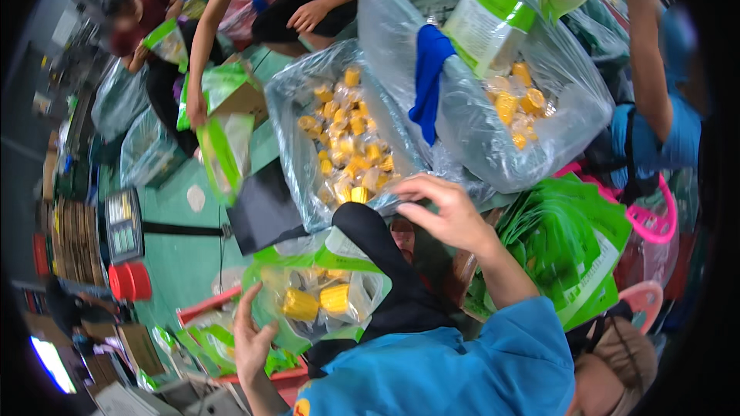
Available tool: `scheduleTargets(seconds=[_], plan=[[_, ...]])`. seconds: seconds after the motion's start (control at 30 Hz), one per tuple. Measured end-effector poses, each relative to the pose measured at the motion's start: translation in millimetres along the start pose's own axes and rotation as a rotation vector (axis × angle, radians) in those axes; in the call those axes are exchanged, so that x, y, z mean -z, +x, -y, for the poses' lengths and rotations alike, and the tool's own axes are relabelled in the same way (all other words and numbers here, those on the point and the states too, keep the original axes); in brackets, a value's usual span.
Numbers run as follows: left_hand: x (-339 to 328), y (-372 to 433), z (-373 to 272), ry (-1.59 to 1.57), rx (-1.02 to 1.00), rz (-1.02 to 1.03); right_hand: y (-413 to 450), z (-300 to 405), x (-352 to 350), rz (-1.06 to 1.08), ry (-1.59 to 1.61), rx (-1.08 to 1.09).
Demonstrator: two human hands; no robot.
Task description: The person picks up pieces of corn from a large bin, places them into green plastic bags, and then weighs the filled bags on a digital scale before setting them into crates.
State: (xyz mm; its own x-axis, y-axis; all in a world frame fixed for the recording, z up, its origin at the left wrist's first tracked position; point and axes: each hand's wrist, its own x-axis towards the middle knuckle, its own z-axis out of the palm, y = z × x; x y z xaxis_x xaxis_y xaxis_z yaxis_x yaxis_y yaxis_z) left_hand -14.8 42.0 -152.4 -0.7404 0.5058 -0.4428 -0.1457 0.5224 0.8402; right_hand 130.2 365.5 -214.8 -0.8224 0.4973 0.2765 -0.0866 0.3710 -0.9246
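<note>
A green-and-clear plastic bag (378, 284) with yellow corn pieces (334, 299) inside lies across my lap. My left hand (253, 329) is at the bag's left side, fingers apart; whether it grips the film is unclear. My right hand (442, 211) is raised by the near edge of a plastic-lined crate (283, 127), its thumb and fingers parted, nothing visible between them. Inside that crate are many wrapped corn pieces (347, 144). Right of my knee stands a stack of flat green bags (549, 242).
A second lined crate (480, 144) holds corn, a filled bag and a blue cloth (429, 78). Co-workers sit ahead and at right. A scale (123, 225), red stool (130, 281) and red tray (283, 381) with bags are at left.
</note>
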Motion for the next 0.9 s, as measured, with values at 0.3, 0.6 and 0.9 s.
scheduleTargets(seconds=[0.3,0.6,0.9], plan=[[3.2,11.9,-1.7,0.056,-0.087,0.003,-26.5,-12.8,4.3,-0.011,0.183,-0.249],[3.7,19.7,1.9,0.183,-0.169,-0.05,-37.8,52.6,69.1,-0.078,0.008,-0.069],[31.0,33.8,-3.2,0.14,-0.207,-0.124,-58.1,46.8,147.0,-0.698,-0.25,-0.173]])
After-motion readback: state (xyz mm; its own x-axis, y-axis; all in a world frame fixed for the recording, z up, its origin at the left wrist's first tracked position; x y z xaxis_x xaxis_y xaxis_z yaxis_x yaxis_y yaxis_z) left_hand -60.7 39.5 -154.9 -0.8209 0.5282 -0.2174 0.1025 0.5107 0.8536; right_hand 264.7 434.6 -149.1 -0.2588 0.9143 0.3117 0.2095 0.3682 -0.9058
